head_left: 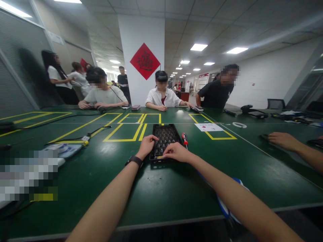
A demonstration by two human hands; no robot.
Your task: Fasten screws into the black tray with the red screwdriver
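Note:
A black rectangular tray-like case (pixel 166 136) with raised sides and rows of small shiny shapes inside lies on the green table in front of me. My left hand (pixel 147 145), its wrist in a black band, has its curled fingers over the case's left rim. At the near end, my right hand (pixel 176 152) reaches in from the right with thumb and fingers pinched together. Just by those fingertips is a small yellowish strip (pixel 159 157); whatever the pinch holds is too small to make out. A red-handled screwdriver (pixel 185 138) lies right beside the case.
Yellow tape outlines (pixel 123 140) mark the green table (pixel 156 195). A white paper (pixel 209 127) and a white ring (pixel 239 125) lie to the right. Cables and a pouch (pixel 67 148) are at left. Another person's hand (pixel 282 139) rests at right; people sit opposite.

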